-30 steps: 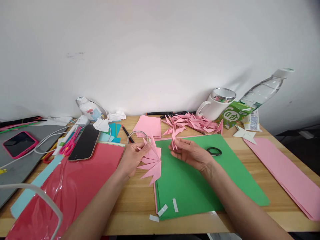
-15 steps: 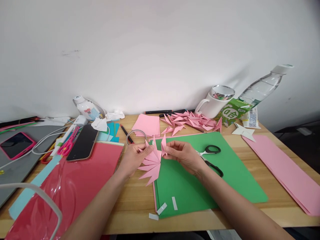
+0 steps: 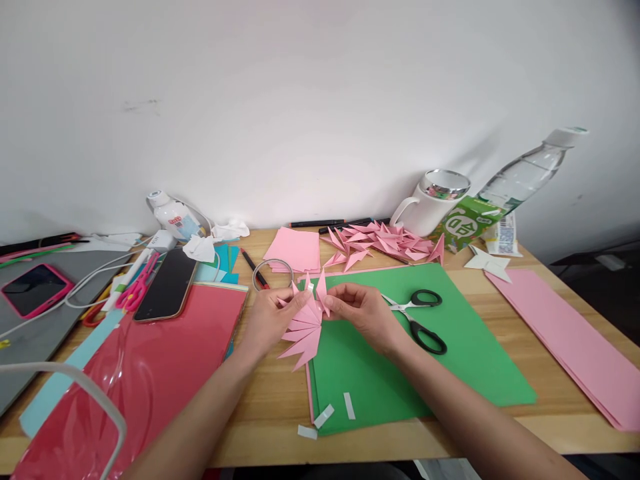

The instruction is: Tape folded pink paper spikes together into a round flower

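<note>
A fan of pointed pink folded-paper pieces is pinched by my left hand, its points spreading left and downward over the edge of the green paper. Near the fan's top shows a small white strip. My right hand pinches a single pink folded-paper piece upright, right against the fan's upper right side. Whether the two are joined I cannot tell. Black-handled scissors lie on the green paper behind my right wrist. Small white strips lie near the paper's front left corner.
Behind my hands are a pile of pink folded pieces, a stack of pink squares and a wire ring. A white mug and a water bottle stand back right. A phone rests on the red pack.
My right hand has moved slightly left, bringing its single pink piece up against the fan. The fan in my left hand stays almost in place.
</note>
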The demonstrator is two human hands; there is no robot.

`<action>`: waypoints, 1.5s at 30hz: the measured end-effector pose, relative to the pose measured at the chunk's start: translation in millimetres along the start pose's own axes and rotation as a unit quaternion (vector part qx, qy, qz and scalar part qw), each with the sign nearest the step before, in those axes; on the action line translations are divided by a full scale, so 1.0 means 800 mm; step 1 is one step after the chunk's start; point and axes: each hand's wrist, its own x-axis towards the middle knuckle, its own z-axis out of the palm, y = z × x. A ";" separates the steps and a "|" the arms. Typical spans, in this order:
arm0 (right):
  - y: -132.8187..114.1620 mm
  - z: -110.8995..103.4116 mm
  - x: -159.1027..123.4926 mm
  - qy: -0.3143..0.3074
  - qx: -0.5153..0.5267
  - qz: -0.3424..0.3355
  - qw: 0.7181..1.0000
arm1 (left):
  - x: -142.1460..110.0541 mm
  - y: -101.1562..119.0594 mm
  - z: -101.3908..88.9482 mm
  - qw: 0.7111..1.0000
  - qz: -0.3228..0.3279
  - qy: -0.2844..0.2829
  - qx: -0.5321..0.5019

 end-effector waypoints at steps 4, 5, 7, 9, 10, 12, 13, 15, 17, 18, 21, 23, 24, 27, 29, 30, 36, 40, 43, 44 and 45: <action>-0.001 0.003 -0.002 -0.002 0.010 0.004 1.000 | -0.001 -0.002 -0.001 1.000 -0.002 0.017 0.021; -0.001 0.004 -0.002 -0.003 0.014 0.007 1.000 | -0.001 -0.004 -0.001 0.999 -0.002 0.021 0.023; -0.001 0.005 -0.002 -0.005 0.022 0.013 1.000 | -0.001 -0.007 -0.002 0.999 -0.006 0.025 0.027; -0.001 0.005 -0.002 -0.005 0.032 0.017 0.999 | 0.000 -0.008 -0.002 0.999 -0.011 0.022 0.026; -0.001 0.005 -0.002 -0.005 0.036 0.018 0.999 | 0.000 -0.009 -0.002 0.999 -0.014 0.018 0.026; 0.000 0.006 -0.002 -0.004 0.041 0.016 0.999 | 0.000 -0.008 -0.002 0.999 -0.016 0.015 0.025; 0.000 0.006 -0.002 -0.003 0.043 0.013 0.999 | -0.001 -0.006 -0.002 0.999 -0.016 0.015 0.024; 0.002 0.005 -0.002 0.001 0.046 0.007 0.999 | -0.001 -0.003 -0.001 0.999 -0.018 0.017 0.020; 0.004 0.005 -0.001 0.005 0.046 0.003 0.999 | -0.002 0.001 0.000 1.000 -0.018 0.017 0.018; 0.005 0.004 0.000 0.006 0.045 0.001 0.999 | -0.002 0.002 0.000 1.000 -0.018 0.015 0.020; 0.007 0.003 0.001 0.005 0.042 -0.004 0.999 | -0.002 0.003 0.000 0.999 -0.016 0.011 0.027; 0.008 0.002 0.001 0.006 0.036 -0.007 0.999 | -0.002 0.002 0.000 0.999 -0.016 0.010 0.031; 0.007 0.002 0.002 0.007 0.032 -0.008 0.999 | -0.002 0.001 0.000 0.999 -0.015 0.010 0.031; 0.005 0.001 0.002 0.010 0.028 -0.006 1.000 | -0.001 -0.002 -0.001 1.000 -0.012 0.007 0.022; 0.005 0.001 0.002 0.008 0.043 0.004 0.999 | 0.000 -0.006 -0.001 1.000 -0.014 -0.006 0.003; 0.005 0.001 0.002 0.007 0.055 0.013 0.998 | 0.000 -0.007 -0.002 1.000 -0.019 -0.012 -0.012; 0.008 0.000 0.004 -0.014 0.107 0.054 0.993 | 0.004 -0.017 -0.003 0.995 -0.055 -0.033 -0.072; 0.009 -0.001 0.005 -0.006 0.098 0.049 0.994 | 0.003 -0.015 -0.002 0.994 -0.066 -0.032 -0.079; 0.007 -0.003 0.005 -0.003 0.090 0.049 0.995 | 0.003 -0.011 -0.001 0.994 -0.075 -0.031 -0.079; 0.007 -0.003 0.005 -0.001 0.087 0.050 0.995 | 0.003 -0.010 -0.001 0.994 -0.076 -0.031 -0.078; 0.006 -0.003 0.005 0.001 0.085 0.050 0.995 | 0.003 -0.008 -0.001 0.993 -0.076 -0.032 -0.079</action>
